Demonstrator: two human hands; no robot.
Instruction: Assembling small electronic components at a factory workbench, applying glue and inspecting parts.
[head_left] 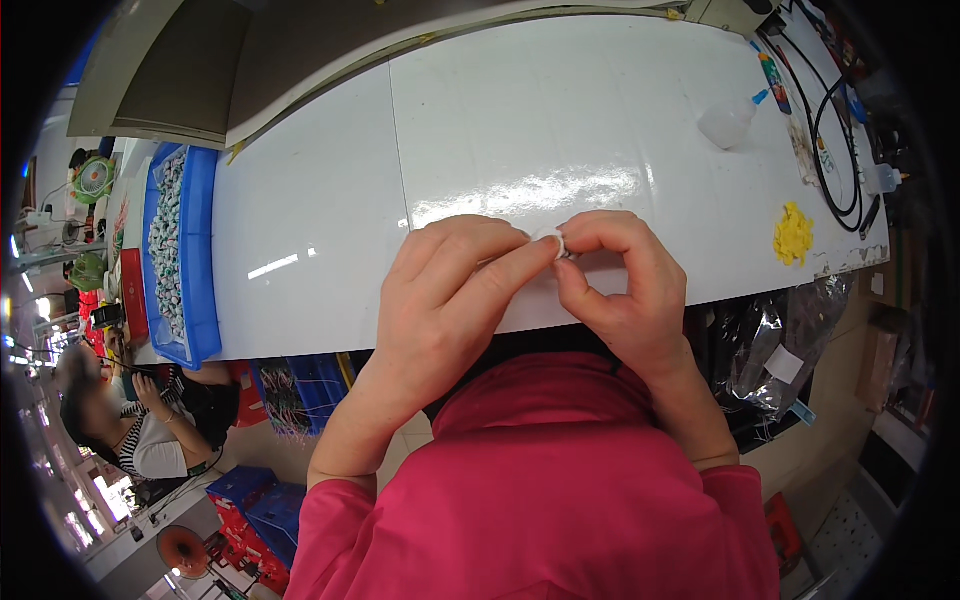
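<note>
Over the front part of the white tabletop (300,220), my two hands meet at one small white round part (548,238). My left hand (445,290) pinches it from the left, with its fingers reaching across to the right. From the other side, the thumb and forefinger of my right hand (630,285) close on the same part. Fingertips cover most of it, so its exact kind does not show.
On the left stands a blue tray (205,260) full of small whitish parts. A bottle with a blue tip (727,125), a yellow pile (793,235) and black cables (825,150) lie at right. A seated person (150,420) is at far left.
</note>
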